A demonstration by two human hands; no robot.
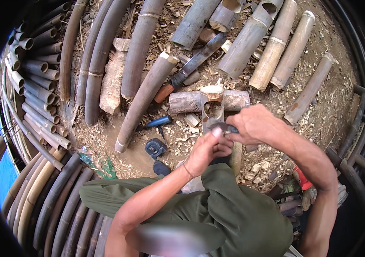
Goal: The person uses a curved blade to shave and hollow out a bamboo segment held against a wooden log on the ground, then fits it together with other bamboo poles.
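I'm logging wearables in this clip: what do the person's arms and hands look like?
The left hand and right hand are ungloved. A thin, dark band circles the left wrist; the right wrist shows none. No sleeve shows on either forearm.

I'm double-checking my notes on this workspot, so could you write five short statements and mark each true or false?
1. The tan bamboo tube with a cut opening crosses over a short brown wooden log. True.
2. The rounded black tape measure is in the left hand. False: it lies on the ground.
3. The right hand grips a dark-handled metal tool. True.
4. The blue-handled tool lies right of that tube. False: it lies left.
5. Neither hand holds the long dark-bladed knife. True.
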